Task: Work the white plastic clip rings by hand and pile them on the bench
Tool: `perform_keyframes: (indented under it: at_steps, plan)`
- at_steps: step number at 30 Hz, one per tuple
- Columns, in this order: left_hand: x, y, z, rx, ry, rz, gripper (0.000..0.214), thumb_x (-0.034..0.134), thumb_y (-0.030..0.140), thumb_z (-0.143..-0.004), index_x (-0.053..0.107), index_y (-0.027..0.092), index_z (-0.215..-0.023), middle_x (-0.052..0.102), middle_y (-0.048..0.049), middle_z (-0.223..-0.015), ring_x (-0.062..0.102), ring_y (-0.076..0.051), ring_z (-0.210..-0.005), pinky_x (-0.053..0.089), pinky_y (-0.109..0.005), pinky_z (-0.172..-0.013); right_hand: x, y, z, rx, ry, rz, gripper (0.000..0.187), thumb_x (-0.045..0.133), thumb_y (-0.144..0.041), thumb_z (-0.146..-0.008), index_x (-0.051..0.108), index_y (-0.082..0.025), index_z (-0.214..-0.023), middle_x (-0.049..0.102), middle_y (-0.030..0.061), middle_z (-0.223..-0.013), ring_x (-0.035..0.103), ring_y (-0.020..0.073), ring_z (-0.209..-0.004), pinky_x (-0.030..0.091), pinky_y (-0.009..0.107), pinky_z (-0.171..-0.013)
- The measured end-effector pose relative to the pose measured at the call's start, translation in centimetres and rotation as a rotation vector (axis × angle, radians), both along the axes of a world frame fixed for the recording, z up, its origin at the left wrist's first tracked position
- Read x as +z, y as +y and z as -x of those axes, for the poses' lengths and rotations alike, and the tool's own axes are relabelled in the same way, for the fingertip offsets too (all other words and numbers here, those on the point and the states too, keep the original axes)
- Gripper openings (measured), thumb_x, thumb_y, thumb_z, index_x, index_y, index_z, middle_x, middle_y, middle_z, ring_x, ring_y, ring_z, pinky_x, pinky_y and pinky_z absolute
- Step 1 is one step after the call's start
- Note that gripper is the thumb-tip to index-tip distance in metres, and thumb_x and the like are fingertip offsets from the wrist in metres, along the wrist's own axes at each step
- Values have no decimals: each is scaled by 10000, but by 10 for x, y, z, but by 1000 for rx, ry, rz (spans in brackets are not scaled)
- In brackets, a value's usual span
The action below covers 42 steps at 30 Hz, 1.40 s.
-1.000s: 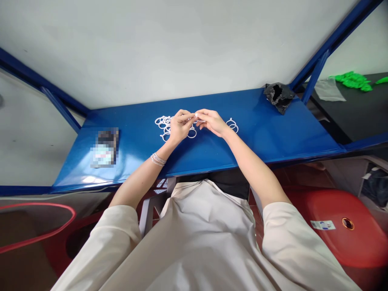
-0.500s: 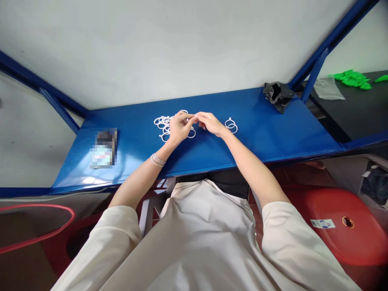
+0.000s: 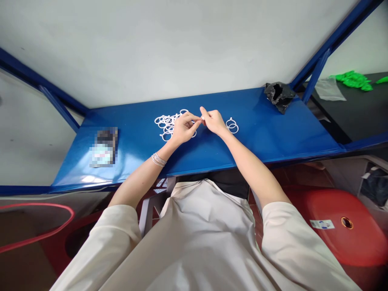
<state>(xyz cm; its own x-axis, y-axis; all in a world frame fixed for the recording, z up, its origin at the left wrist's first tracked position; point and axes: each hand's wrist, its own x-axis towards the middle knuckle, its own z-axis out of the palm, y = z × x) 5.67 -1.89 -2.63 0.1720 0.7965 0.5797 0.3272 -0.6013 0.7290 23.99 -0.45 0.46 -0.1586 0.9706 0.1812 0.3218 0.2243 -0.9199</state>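
Left hand point(image 3: 185, 129) and right hand point(image 3: 214, 122) nearly closed, fingertips pinching a small white piece point(image 3: 202, 118). Most white plastic rings point(image 3: 166, 126) lie in the pile at the left hand's 10 o'clock, with only a small cluster of rings point(image 3: 232, 126) at the right hand's 3 o'clock on the blue metal bench point(image 3: 257, 129).

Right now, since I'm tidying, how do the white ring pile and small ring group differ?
The pile of white rings is far larger than the small group of rings: many against two or three. The pile overlaps loosely under the left hand; the group sits clear of the right hand. Both are white, on the blue table.
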Motion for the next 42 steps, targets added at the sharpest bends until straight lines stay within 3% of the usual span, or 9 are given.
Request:
perform_keyframes:
  at_steps: [13,19,23,27,34,38,40,42]
  plan:
    - [5,-4,1,9,21,17,420,763,658,-997,865,253,-1039,744,-46,-908,505,-93,-552,419,-274,-557,0,4,0,-28,257,174,764,659,-859,-976,485,-238,-565,468,-18,-478,431,105,-455,300,260,-466]
    - [4,-3,0,20,25,18,432,786,669,-978,853,247,-1040,757,-43,-902,505,-94,-556,434,-275,-573,1,2,0,-72,139,78,743,660,-808,-1001,517,-228,-559,518,-1,-497,495,126,-507,340,280,-525]
    - [0,1,2,23,0,23,440,825,670,-946,828,235,-1017,750,-37,-881,497,-84,-538,407,-265,-544,1,-2,2,32,33,17,690,683,-768,-1022,577,-222,-612,610,7,-562,573,152,-609,411,284,-635]
    - [-2,3,4,35,-6,43,440,824,662,-947,819,227,-1010,747,-37,-876,497,-81,-529,406,-267,-537,3,-6,2,122,53,3,647,649,-792,-1038,602,-236,-712,639,-10,-597,574,158,-635,433,281,-692]
    - [1,2,5,11,53,50,381,778,606,-992,814,229,-1034,758,-43,-901,572,-106,-565,444,-274,-564,-2,-3,3,140,89,44,592,628,-799,-1047,677,-235,-873,684,-5,-693,622,169,-668,447,275,-665]
    - [4,2,7,51,97,-1,296,812,512,-984,788,218,-1000,748,-40,-891,542,-111,-587,475,-299,-632,-6,7,-9,25,-54,-120,497,612,-701,-1105,733,-222,-1052,791,74,-961,730,225,-910,550,327,-880]
    - [7,2,9,105,146,-31,234,828,440,-968,761,216,-971,746,-41,-919,540,-117,-597,497,-318,-675,-4,12,-24,-140,-235,-204,456,652,-635,-1107,745,-188,-1101,798,155,-1108,732,296,-1107,553,429,-1047]
    - [11,1,12,207,241,-33,167,819,359,-956,734,216,-958,755,-58,-976,579,-139,-643,515,-340,-720,-1,15,-44,-369,-449,-188,450,738,-554,-1071,742,-118,-1183,751,265,-1301,672,405,-1319,508,583,-1163]
